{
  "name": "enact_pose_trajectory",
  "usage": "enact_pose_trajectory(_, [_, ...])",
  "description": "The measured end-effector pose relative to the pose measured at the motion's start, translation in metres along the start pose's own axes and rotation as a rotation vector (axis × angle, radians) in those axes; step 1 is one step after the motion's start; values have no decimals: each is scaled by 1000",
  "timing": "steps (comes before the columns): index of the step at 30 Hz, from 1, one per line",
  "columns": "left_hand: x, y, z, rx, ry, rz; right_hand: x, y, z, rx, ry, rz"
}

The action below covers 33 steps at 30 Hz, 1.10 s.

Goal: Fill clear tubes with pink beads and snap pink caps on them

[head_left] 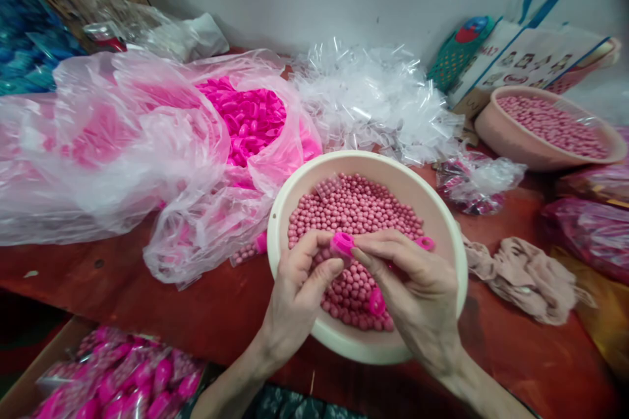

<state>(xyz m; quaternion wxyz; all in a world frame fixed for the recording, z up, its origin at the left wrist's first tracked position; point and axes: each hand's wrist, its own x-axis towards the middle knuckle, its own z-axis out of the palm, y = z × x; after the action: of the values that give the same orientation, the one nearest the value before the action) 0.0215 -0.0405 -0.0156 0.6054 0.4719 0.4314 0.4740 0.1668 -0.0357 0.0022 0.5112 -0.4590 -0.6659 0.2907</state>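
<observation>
A small bright pink plastic cap [343, 244] with an opening in its top is pinched between the thumb and fingers of my left hand [307, 275]. From the other side, the closed fingertips of my right hand [410, 278] grip its edge. Both hands are over a cream bowl [455, 236] of round pink beads [351, 209]. Inside the bowl, a pink ring-shaped piece [377, 302] rests on the beads, and another pink piece [425, 243] shows behind my right hand. A small clear sleeve [328, 187] lies on the beads toward the back.
An open plastic bag [187, 163] of pink pieces [250, 118] lies left of the bowl. Clear plastic sleeves [373, 98] are heaped behind it. At right are a second bead bowl [491, 134] and a crumpled cloth [533, 281]. Bead-filled packs [132, 373] fill a box at lower left.
</observation>
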Motion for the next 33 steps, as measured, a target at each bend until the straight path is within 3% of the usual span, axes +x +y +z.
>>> enact_pose_trajectory(7, [4, -3, -3, -182, -43, -144, 7, -4, -15, 35, -146, 100])
enact_pose_trajectory(16, [2, -3, 1, -146, 41, -76, -3, -4, 13, -244, 63, -236])
enact_pose_trajectory(24, [6, -1, 0, -226, -30, -200, 4, -7, -9, -183, -117, -81])
enact_pose_trajectory(29, [6, -1, 2, -225, 62, -166, -3, -6, 7, -318, 31, -191])
enact_pose_trajectory(33, [3, -2, 4, -212, 78, -127, -12, -4, 19, -403, 98, -191])
